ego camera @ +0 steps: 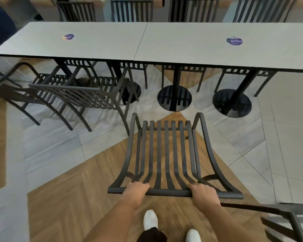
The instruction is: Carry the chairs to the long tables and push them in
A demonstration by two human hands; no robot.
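Hands, left hand [136, 188] and right hand [204, 192], around chair [166, 154] top rail, near long table [164, 44].

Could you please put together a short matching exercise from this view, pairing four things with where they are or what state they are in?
Things:
1. slatted chair
2. purple sticker
3. round black base
4. white shoe

Places or states:
A. on the wooden floor, between the two forearms
B. gripped at its top rail by the left hand and the right hand
C. on the right half of the long table
D. on the floor under the table, ahead of the held chair

Pairs: 1-B, 2-C, 3-D, 4-A
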